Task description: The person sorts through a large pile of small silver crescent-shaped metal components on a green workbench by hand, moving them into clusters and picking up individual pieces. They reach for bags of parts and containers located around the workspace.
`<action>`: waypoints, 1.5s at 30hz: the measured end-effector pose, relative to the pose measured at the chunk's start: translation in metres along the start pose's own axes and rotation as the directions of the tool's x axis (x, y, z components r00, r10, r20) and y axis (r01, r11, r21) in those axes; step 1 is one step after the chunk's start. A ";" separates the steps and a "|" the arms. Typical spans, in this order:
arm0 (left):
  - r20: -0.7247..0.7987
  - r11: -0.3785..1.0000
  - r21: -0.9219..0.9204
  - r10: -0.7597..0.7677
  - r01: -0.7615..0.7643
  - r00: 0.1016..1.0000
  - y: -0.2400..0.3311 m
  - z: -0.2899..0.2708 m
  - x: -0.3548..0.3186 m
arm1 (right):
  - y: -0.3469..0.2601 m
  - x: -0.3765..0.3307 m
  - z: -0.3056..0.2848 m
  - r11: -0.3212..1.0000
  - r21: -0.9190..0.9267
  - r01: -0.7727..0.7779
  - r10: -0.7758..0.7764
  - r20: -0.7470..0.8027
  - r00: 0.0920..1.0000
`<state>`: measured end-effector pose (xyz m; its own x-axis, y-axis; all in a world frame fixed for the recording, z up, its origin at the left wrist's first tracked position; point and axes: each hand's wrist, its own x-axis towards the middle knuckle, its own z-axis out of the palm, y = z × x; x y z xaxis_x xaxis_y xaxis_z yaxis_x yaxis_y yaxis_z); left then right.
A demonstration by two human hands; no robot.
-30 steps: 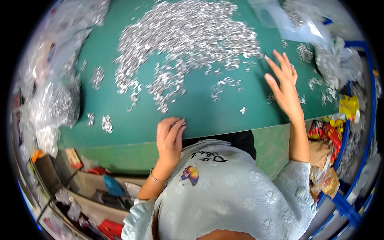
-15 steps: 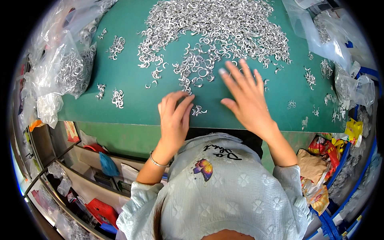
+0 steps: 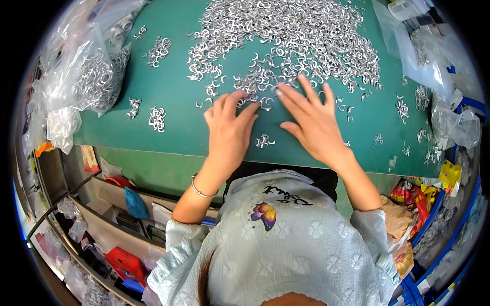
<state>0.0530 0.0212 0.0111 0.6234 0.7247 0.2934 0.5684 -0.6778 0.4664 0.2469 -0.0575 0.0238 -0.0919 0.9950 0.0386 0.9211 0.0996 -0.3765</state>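
"Any writing about?"
"Dark, handwriting-like lettering on the pale blue shirt, near side, just beyond its butterfly print."
"And far right?"
"A white container bears a label, its print too small to read."
"The yellow packet, right?"
"Any print there is too small to make out, too."
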 end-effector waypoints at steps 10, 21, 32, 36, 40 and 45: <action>0.010 0.986 -0.162 0.043 -0.041 0.999 0.002 0.006 0.004 | -0.015 -0.006 0.001 0.999 0.028 0.024 -0.025 0.006 1.000; -0.045 0.981 -0.195 -0.032 0.023 0.998 0.000 0.004 0.003 | 0.033 0.051 -0.004 0.996 -0.023 0.082 -0.084 -0.110 0.990; -0.247 0.979 -0.161 -0.160 0.123 0.956 -0.031 -0.007 0.012 | 0.039 0.002 -0.023 0.985 -0.170 0.021 -0.033 -0.068 0.997; -0.172 0.984 -0.174 -0.080 0.049 0.982 -0.017 -0.001 0.014 | 0.007 0.019 -0.016 0.985 0.106 0.133 -0.124 -0.086 0.988; -0.043 0.989 -0.149 -0.012 0.006 0.999 -0.012 0.003 0.002 | 0.000 0.014 -0.009 0.984 0.004 0.176 -0.176 0.031 0.984; -0.065 0.992 -0.120 -0.041 0.033 0.997 -0.015 0.002 -0.004 | 0.018 0.004 -0.014 0.998 0.056 0.039 -0.031 -0.131 0.991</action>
<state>0.0430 0.0282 0.0017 0.5630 0.7586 0.3280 0.5202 -0.6337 0.5726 0.2684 -0.0518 0.0305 -0.0698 0.9827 0.1714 0.8941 0.1378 -0.4261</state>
